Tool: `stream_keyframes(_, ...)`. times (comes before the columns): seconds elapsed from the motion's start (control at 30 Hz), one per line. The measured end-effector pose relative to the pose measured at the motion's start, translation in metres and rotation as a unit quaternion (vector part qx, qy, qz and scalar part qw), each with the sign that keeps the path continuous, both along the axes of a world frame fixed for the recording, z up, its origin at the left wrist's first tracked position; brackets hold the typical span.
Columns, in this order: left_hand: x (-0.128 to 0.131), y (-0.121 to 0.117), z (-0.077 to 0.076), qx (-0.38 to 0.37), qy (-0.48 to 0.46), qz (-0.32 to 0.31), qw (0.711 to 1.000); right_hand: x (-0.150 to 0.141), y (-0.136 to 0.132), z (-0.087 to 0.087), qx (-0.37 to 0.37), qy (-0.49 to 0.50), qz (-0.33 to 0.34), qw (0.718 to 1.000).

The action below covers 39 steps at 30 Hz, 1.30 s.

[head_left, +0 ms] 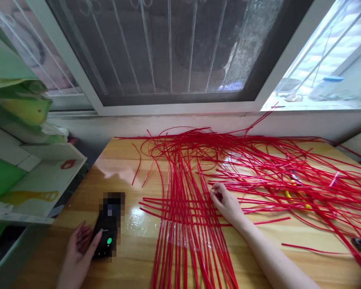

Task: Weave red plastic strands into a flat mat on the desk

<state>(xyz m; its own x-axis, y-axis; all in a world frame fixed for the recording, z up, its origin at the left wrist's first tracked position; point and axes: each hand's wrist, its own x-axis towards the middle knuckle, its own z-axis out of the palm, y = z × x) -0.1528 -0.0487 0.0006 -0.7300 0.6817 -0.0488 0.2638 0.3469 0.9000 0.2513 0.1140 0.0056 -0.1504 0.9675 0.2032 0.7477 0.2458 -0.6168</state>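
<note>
My left hand (pixel 80 249) is at the lower left, beside a black phone (pixel 104 237) lying on the wooden table. Its thumb reaches over the phone's lower screen, near a green round button, and the other fingers are loosely bent and apart. In the middle, long red plastic strips (pixel 180 180) run towards me, crossed by a few sideways strips (pixel 155 202). My right hand (pixel 227 202) rests at the right edge of this crossing, with thumb and forefinger curled together by the strips. What lies between those fingertips is hidden. Clear tape (pixel 186 235) lies across the lengthwise strips.
A tangled heap of red strips (pixel 289 172) covers the table's right and back, with a yellow-handled tool (pixel 289 194) partly buried in it. A barred window (pixel 171 52) stands behind the table (pixel 132 265). At the left are a white shelf (pixel 45 180) and a green cloth (pixel 15 104).
</note>
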Motion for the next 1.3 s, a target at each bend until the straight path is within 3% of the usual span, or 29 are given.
stream_keyframes(0.27,-0.005,-0.005,-0.024,-0.027,0.073,-0.053,0.996,0.001,0.001,-0.002,0.000,-0.003,0.001,1.000)
stream_keyframes(0.6,0.003,0.000,-0.003,-0.011,-0.013,0.001,1.000,0.001,0.001,-0.003,-0.003,-0.002,0.001,1.000)
stream_keyframes(0.87,0.008,0.001,-0.012,-0.021,0.071,-0.010,0.997,0.001,0.001,-0.002,0.004,-0.001,0.003,1.000)
stream_keyframes(1.1,0.002,-0.002,-0.018,-0.021,0.086,-0.034,0.995,0.000,0.001,-0.002,0.000,0.002,0.001,1.000)
stream_keyframes(1.2,0.005,0.000,-0.011,-0.005,0.076,-0.016,0.997,0.000,0.001,-0.002,0.000,0.003,0.001,1.000)
stream_keyframes(1.3,0.022,0.009,0.008,0.027,0.128,0.007,0.991,0.001,0.001,-0.002,0.004,0.001,0.007,1.000)
